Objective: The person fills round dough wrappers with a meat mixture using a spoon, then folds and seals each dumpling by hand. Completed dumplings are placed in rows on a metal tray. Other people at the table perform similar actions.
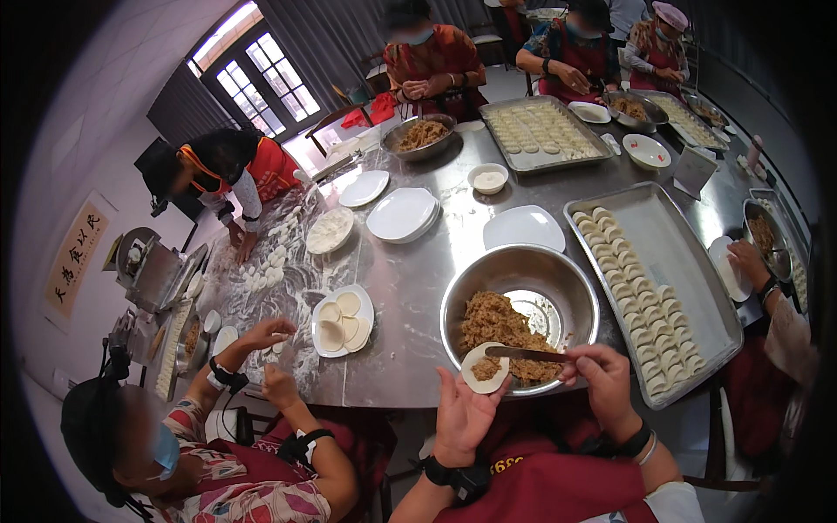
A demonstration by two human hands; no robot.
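A round dough wrapper (495, 387) with a mound of brown filling (486, 369) lies on the fingers of my left hand (465, 406), palm up at the table's near edge. My right hand (598, 379) grips a flat spreading stick (528, 354), whose far end reaches over the wrapper by the filling. Just beyond both hands stands a large steel bowl (584, 287) holding more filling. To its right, a metal tray (696, 274) holds rows of folded dumplings (631, 287). A white plate (325, 346) of wrappers (348, 303) rests to the left.
Stacked white plates (400, 212), a flour bowl (330, 231) and a small white bowl (488, 178) stand farther back. Behind the steel bowl is another white plate (523, 227). A co-worker's hands (278, 382) are at the left; another's hand (749, 265) is at the right.
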